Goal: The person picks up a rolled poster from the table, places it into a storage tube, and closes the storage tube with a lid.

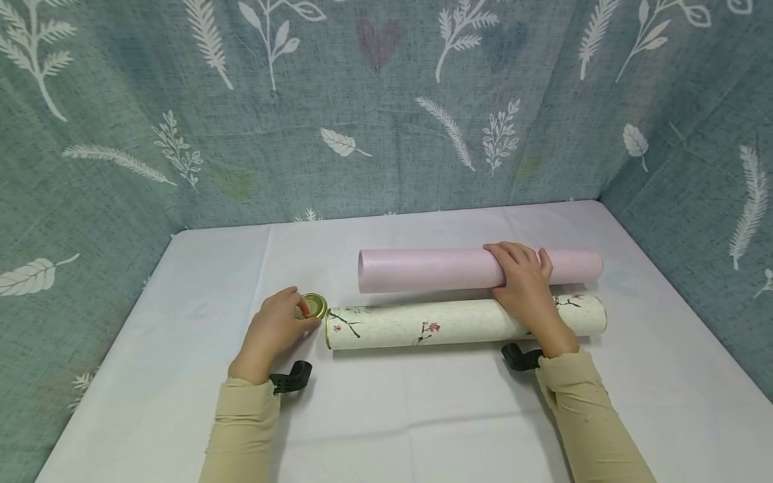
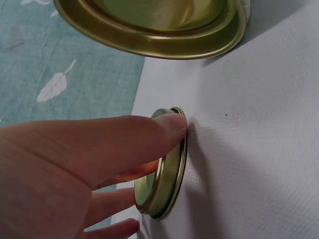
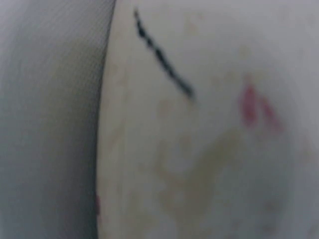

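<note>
My left hand [image 1: 276,329] pinches a round gold metal lid [image 1: 314,306] between thumb and fingers. In the left wrist view the lid [image 2: 169,174] is tilted on its edge close over the white cloth. Just right of it lies a cream cardboard tube [image 1: 386,329] printed with dark branches and pink blossoms, its gold-rimmed end [image 2: 164,42] facing my left hand. Reaching across this tube, my right hand [image 1: 524,285] grips a pink roll [image 1: 429,270] from above, right of its middle. The pink roll's left end is hollow. Only the blurred printed tube [image 3: 209,149] fills the right wrist view.
A white cloth [image 1: 386,429] with fold creases covers the table. Green-blue leaf-patterned curtains [image 1: 374,134] stand at the back and both sides. Black wrist mounts [image 1: 292,377] sit at both cuffs, the right one overlapping the printed tube's near side.
</note>
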A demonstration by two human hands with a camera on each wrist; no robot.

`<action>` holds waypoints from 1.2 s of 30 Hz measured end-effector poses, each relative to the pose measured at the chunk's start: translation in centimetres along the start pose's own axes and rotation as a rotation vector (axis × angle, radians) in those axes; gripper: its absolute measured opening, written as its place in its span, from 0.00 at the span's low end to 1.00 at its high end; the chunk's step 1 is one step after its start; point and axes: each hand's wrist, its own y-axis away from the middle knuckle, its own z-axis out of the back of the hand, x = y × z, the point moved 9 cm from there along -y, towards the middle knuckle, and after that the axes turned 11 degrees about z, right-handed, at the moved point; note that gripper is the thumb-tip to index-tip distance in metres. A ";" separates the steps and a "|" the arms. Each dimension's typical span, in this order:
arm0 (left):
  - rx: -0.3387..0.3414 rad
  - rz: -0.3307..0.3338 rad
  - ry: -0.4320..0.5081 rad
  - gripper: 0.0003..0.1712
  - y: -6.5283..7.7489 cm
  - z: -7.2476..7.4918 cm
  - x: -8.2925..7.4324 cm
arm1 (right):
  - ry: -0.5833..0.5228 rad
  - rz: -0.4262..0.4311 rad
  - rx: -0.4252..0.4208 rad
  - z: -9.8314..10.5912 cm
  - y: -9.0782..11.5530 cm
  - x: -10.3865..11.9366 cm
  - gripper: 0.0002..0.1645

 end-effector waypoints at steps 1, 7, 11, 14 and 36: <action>-0.003 -0.002 -0.024 0.14 0.0 -0.1 -0.1 | 0.000 -0.001 0.001 0.0 0.0 0.0 0.41; -0.024 0.010 -0.075 0.14 0.1 -0.3 -0.2 | -0.007 -0.004 0.003 0.0 0.0 0.0 0.41; -0.040 0.019 -0.058 0.12 0.2 -0.2 -0.2 | -0.009 -0.003 0.003 0.0 0.0 0.1 0.41; -0.061 0.012 -0.052 0.12 0.3 0.0 -0.2 | -0.007 -0.001 0.003 0.0 0.0 0.1 0.41; -0.040 0.062 0.085 0.33 0.1 0.3 0.5 | 0.002 -0.002 0.006 -0.1 -0.1 -0.1 0.41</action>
